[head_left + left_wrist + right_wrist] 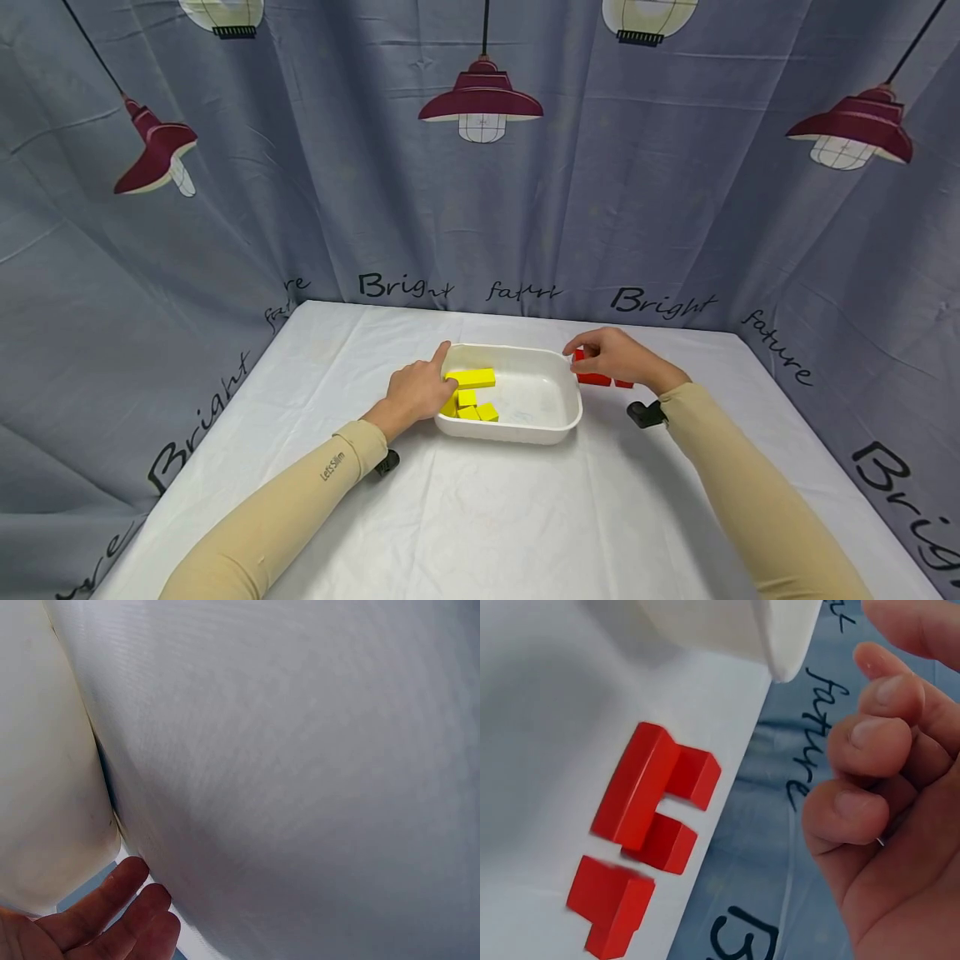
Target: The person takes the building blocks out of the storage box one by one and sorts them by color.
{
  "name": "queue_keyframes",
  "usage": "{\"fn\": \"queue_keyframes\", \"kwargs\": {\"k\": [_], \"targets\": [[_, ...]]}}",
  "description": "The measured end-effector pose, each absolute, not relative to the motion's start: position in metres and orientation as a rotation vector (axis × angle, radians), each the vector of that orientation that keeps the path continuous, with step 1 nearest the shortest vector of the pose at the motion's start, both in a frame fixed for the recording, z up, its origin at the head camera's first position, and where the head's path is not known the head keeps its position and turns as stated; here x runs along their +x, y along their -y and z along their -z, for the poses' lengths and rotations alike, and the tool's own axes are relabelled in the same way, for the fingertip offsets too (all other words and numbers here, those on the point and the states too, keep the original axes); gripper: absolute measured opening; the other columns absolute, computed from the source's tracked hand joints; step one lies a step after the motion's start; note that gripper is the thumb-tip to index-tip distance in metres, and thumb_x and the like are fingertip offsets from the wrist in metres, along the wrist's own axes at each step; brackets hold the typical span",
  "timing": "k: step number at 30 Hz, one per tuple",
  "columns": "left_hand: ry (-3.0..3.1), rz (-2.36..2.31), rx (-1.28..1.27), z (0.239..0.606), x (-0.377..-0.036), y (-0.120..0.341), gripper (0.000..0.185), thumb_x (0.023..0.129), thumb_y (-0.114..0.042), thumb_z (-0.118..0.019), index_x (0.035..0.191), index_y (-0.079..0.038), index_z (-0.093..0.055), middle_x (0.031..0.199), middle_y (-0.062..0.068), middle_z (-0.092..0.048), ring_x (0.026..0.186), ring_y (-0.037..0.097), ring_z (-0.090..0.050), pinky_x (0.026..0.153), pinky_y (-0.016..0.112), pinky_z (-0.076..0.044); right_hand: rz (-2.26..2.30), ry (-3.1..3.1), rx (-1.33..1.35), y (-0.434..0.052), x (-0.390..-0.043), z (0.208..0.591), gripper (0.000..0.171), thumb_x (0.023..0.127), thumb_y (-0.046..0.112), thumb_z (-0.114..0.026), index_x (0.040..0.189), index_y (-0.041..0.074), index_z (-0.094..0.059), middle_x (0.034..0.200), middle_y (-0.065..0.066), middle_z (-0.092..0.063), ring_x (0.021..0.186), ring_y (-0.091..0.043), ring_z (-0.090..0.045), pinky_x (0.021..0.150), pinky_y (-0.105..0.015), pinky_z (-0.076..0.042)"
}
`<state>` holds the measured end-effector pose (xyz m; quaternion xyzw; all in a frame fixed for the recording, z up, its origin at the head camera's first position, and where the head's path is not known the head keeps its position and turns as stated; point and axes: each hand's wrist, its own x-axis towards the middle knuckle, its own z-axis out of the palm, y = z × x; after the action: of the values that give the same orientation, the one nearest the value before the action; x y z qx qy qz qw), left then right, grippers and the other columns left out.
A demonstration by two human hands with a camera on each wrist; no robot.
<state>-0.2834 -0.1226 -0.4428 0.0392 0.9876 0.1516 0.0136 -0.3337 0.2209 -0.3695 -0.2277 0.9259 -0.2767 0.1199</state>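
- While my left hand lies against the left wall of the white tray, its index finger points out along the rim and the other fingers look loosely extended; the left wrist view shows straight fingers beside the tray wall, holding nothing.
- Inside the tray's left end sit the yellow blocks, a long one on top and smaller ones under it, just beside that hand.
- Just beyond the tray's far right corner, my right hand hovers over the red blocks. The wrist view shows its fingers curled but closed on nothing, with the red blocks lying on the cloth apart from them.
- I judge the step in hand to be the reach for a red piece, with yellow already in the tray. The next move calls for lowering the right hand and pinching one block cleanly off its neighbours.
- The tray rim stands between the red blocks and the tray floor, so a lift over it is needed.
- All around is a white tablecloth, and behind it a grey curtain printed with lamps.
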Motion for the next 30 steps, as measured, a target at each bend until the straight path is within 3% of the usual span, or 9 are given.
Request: {"fn": "queue_keyframes", "kwargs": {"k": [6, 13, 22, 30], "targets": [[-3.069, -0.479, 0.110, 0.442, -0.283, 0.123, 0.073, 0.096, -0.042, -0.048, 0.161, -0.023, -0.021, 0.106, 0.014, -0.071, 0.077, 0.023, -0.060, 0.066, 0.042, -0.050, 0.806, -2.651, -0.700, -0.211, -0.332, 0.365, 0.031, 0.089, 0.021, -0.075, 0.119, 0.012, -0.072, 0.082, -0.005, -0.061, 0.075, -0.021, -0.054, 0.069, -0.034, -0.047], [-3.074, -0.476, 0.109, 0.442, -0.283, 0.122, 0.074, 0.096, -0.042, -0.048, 0.161, -0.023, -0.021, 0.108, 0.015, -0.071, 0.080, 0.024, -0.062, 0.068, 0.044, -0.051, 0.768, -2.637, -0.758, -0.198, -0.335, 0.365, 0.034, 0.088, 0.022, -0.076, 0.119, 0.010, -0.072, 0.078, -0.005, -0.055, 0.072, -0.019, -0.050, 0.067, -0.031, -0.041], [-3.074, -0.481, 0.107, 0.442, -0.283, 0.122, 0.073, 0.096, -0.041, -0.048, 0.161, -0.023, -0.021, 0.103, 0.013, -0.070, 0.077, 0.023, -0.060, 0.066, 0.042, -0.050, 0.724, -2.576, -0.746, -0.182, -0.338, 0.365, 0.036, 0.087, 0.025, -0.076, 0.121, 0.014, -0.072, 0.080, -0.005, -0.057, 0.076, -0.019, -0.052, 0.072, -0.033, -0.043], [-3.077, -0.477, 0.112, 0.442, -0.283, 0.123, 0.073, 0.096, -0.041, -0.047, 0.161, -0.022, -0.021, 0.103, 0.013, -0.071, 0.077, 0.023, -0.060, 0.066, 0.042, -0.050, 0.730, -2.531, -0.760, -0.169, -0.344, 0.365, 0.039, 0.086, 0.023, -0.078, 0.123, 0.011, -0.071, 0.080, -0.005, -0.057, 0.074, -0.019, -0.051, 0.068, -0.032, -0.042]]}}
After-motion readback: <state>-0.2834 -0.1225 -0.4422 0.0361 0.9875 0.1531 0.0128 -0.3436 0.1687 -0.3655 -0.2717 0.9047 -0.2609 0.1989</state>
